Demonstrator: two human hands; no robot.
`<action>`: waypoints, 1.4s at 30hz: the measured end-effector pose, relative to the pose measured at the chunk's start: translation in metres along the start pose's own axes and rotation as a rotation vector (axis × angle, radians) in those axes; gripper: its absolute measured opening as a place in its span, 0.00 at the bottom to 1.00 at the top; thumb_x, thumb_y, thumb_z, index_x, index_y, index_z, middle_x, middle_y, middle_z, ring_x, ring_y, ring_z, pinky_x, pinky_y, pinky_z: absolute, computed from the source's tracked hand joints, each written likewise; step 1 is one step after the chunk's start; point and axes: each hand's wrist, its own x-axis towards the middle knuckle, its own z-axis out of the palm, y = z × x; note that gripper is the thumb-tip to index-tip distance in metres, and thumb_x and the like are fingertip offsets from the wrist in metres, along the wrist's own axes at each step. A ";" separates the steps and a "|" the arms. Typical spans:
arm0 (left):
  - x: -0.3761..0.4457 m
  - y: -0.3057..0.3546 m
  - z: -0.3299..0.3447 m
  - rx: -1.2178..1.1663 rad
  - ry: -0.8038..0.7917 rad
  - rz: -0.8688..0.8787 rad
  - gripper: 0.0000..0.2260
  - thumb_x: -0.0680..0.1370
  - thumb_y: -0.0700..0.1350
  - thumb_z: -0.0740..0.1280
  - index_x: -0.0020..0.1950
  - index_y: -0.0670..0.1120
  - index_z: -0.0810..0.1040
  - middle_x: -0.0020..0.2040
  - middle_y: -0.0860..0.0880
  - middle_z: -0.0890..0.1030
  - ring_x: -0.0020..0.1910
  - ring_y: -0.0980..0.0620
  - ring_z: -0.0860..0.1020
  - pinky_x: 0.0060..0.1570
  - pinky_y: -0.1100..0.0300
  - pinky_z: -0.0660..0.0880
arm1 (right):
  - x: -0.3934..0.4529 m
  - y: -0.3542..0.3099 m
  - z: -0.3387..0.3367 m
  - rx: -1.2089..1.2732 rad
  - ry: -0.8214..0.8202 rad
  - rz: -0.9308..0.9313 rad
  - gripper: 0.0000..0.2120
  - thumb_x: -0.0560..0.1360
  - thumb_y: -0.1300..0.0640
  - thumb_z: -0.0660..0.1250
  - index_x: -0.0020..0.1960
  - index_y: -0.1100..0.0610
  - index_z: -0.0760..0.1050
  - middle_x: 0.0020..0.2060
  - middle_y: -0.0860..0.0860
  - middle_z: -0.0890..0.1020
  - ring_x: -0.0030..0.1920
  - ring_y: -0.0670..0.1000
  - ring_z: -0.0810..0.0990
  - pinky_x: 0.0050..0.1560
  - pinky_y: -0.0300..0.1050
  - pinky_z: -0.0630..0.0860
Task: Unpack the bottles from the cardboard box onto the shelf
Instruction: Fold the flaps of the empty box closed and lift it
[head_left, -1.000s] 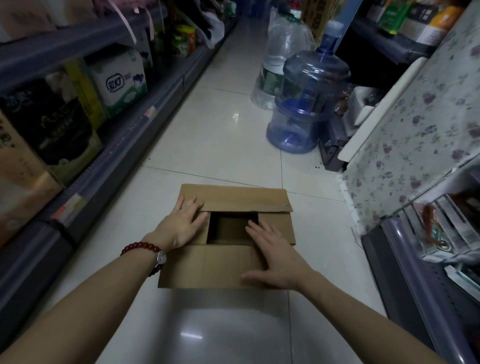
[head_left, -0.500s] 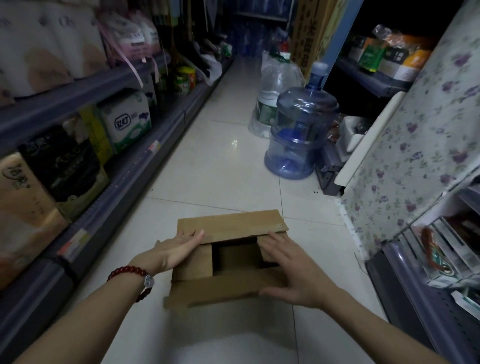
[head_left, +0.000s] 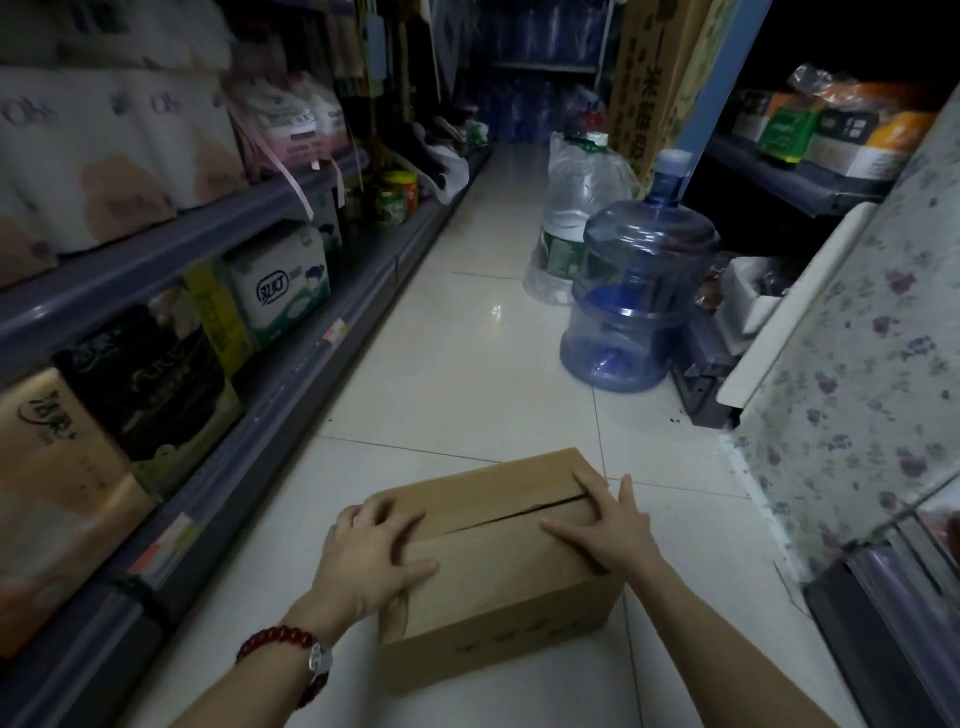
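Both flat hands, left hand and right hand, press the matte cardboard box, grip released.

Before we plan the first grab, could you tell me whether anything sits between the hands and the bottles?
Yes: the cardboard box has its top flaps folded shut, with the left hand and right hand pressed on them. No bottles inside are visible.

Blue water jug on tiled floor; tissue packs leftward

One box, perhaps two water jugs.
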 end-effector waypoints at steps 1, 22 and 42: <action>0.001 -0.002 0.006 -0.070 -0.005 -0.051 0.36 0.66 0.74 0.59 0.73 0.66 0.58 0.78 0.47 0.51 0.75 0.38 0.52 0.73 0.45 0.53 | 0.002 0.004 0.001 0.016 -0.019 0.006 0.47 0.60 0.28 0.70 0.74 0.33 0.54 0.79 0.55 0.53 0.75 0.65 0.58 0.72 0.61 0.63; -0.078 0.132 -0.269 -0.761 0.002 -0.150 0.22 0.79 0.45 0.64 0.73 0.58 0.66 0.71 0.45 0.70 0.66 0.49 0.70 0.57 0.68 0.61 | -0.119 -0.176 -0.243 0.218 0.004 0.001 0.30 0.75 0.45 0.68 0.74 0.42 0.62 0.69 0.53 0.73 0.66 0.55 0.73 0.66 0.47 0.69; -0.112 0.271 -0.641 -0.712 0.140 -0.054 0.21 0.79 0.47 0.64 0.72 0.59 0.67 0.65 0.49 0.74 0.58 0.54 0.70 0.54 0.67 0.63 | -0.140 -0.445 -0.550 0.223 0.087 -0.079 0.29 0.75 0.39 0.65 0.73 0.39 0.62 0.70 0.51 0.73 0.68 0.55 0.72 0.63 0.49 0.70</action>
